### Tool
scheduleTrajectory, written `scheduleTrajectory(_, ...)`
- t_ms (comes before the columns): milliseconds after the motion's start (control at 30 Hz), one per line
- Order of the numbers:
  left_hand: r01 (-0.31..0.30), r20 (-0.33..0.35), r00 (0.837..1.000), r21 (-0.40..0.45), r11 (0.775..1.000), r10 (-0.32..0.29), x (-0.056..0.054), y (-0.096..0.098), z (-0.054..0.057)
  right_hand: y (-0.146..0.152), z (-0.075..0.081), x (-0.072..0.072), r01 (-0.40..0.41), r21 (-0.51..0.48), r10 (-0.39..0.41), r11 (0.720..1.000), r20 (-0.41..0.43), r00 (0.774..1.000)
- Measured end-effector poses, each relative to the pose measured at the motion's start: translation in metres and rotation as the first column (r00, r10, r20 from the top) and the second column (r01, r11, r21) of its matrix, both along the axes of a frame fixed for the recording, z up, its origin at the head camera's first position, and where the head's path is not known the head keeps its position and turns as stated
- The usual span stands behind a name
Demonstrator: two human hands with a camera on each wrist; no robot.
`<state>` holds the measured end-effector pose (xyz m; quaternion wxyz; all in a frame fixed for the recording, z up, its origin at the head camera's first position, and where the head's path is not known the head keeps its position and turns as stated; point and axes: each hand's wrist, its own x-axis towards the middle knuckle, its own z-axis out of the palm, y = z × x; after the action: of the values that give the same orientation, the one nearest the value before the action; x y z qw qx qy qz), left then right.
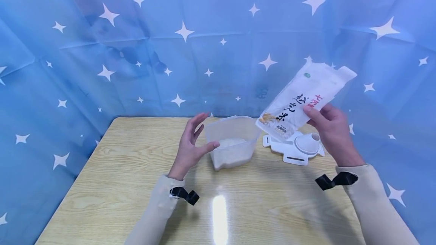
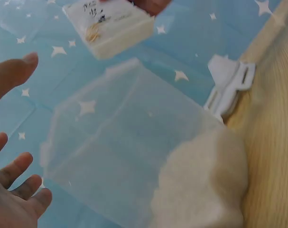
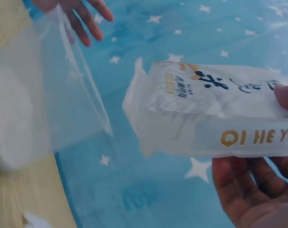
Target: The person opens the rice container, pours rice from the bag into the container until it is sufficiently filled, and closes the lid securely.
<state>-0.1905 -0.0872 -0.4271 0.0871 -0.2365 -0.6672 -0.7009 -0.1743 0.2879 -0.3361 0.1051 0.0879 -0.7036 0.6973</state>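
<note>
My right hand [image 1: 332, 129] grips a white rice bag [image 1: 299, 97] with dark and red lettering, thumb on the front and fingers behind. The bag hangs tilted in the air, its lower end near the right rim of a translucent plastic container [image 1: 235, 156]. White rice [image 2: 196, 185] lies in the bottom of this container. At the container's left side, my left hand [image 1: 192, 144] is held with thumb and fingers spread. A gap shows between the left fingers [image 2: 15, 171] and the container wall in the left wrist view.
A white plastic lid [image 1: 294, 148] with a raised round spout lies on the wooden table [image 1: 136, 192], right of the container and partly under the bag. A blue curtain [image 1: 204, 48] with white stars stands behind the table and along its sides.
</note>
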Motion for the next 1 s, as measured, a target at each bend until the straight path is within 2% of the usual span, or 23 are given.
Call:
scheduleTrajectory(100,-0.004,0.05,0.999,-0.06,0.998,0.007,-0.001,-0.004,-0.008,0.01,0.001,0.001,0.039,0.178,-0.044,0.983,0.022,0.999)
scheduleTrajectory(200,0.012,0.092,0.996,-0.096,0.995,-0.003,-0.002,-0.007,-0.016,0.02,-0.001,0.003,0.069,0.352,-0.09,0.933,0.042,0.995)
scheduleTrajectory(300,0.043,0.127,0.991,-0.112,0.993,-0.029,-0.003,-0.007,-0.024,0.031,-0.002,0.006,0.083,0.451,-0.129,0.889,0.073,0.989)
scheduleTrajectory(433,0.073,0.183,0.982,-0.142,0.987,-0.047,-0.005,-0.003,-0.03,0.047,0.0,0.01,0.076,0.528,-0.15,0.846,0.099,0.984)
scheduleTrajectory(567,0.08,0.218,0.975,-0.17,0.982,-0.042,-0.005,0.0,-0.035,0.062,0.002,0.016,0.075,0.611,-0.177,0.788,0.109,0.978)
scheduleTrajectory(733,0.076,0.199,0.979,-0.169,0.983,-0.042,-0.008,0.002,-0.038,0.082,0.002,0.019,0.087,0.688,-0.227,0.72,0.116,0.967)
scheduleTrajectory(933,0.092,0.193,0.979,-0.166,0.982,-0.059,-0.009,0.001,-0.039,0.106,-0.002,0.019,0.081,0.779,-0.288,0.622,0.131,0.949)
scheduleTrajectory(1000,0.091,0.198,0.979,-0.173,0.981,-0.056,-0.009,0.001,-0.04,0.114,-0.005,0.019,0.072,0.797,-0.293,0.6,0.135,0.947)
